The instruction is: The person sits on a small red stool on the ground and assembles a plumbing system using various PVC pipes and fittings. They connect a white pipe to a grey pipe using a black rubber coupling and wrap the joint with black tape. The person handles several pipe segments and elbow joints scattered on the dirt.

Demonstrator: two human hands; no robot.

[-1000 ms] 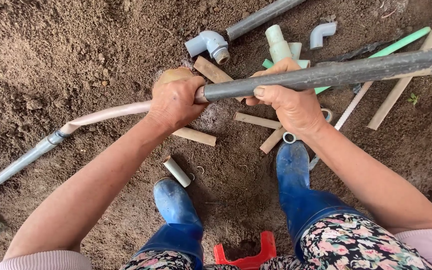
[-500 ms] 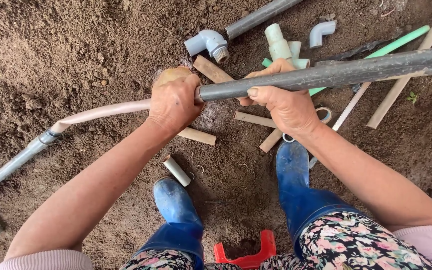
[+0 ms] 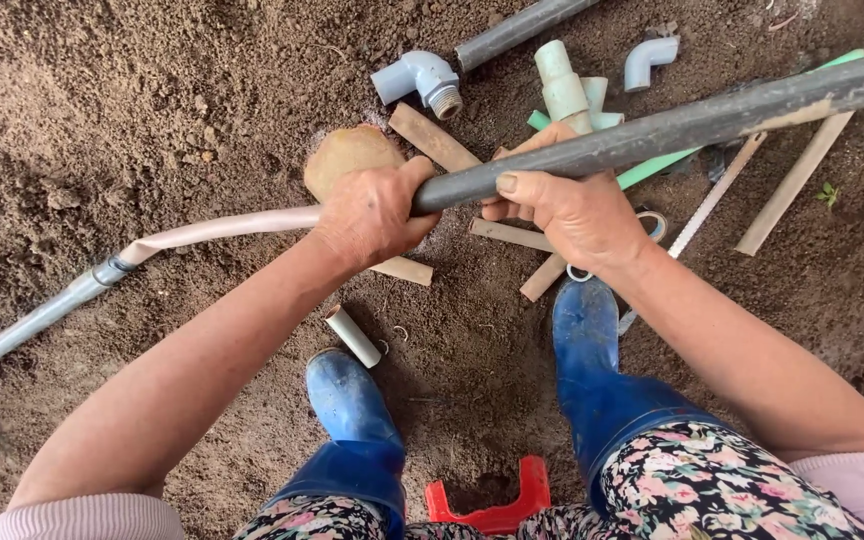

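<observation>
Bare brown soil ground (image 3: 152, 100), pale elbow fittings (image 3: 417, 80) and wooden sticks (image 3: 432, 137) beyond the hands, short pipe offcut (image 3: 352, 336) below the left hand, red stool (image 3: 492, 500) nearest the body

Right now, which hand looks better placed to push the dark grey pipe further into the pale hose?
Probably the right hand: it grips the dark grey pipe behind the joint, while the left hand clamps the pale hose end.

My left hand (image 3: 372, 215) covers the joint between hose (image 3: 222, 228) and grey pipe (image 3: 692, 120). Pipe runs off the right edge. Beyond pipe, scattered fittings partly hidden. Red stool (image 3: 492, 500) cut off below.
</observation>
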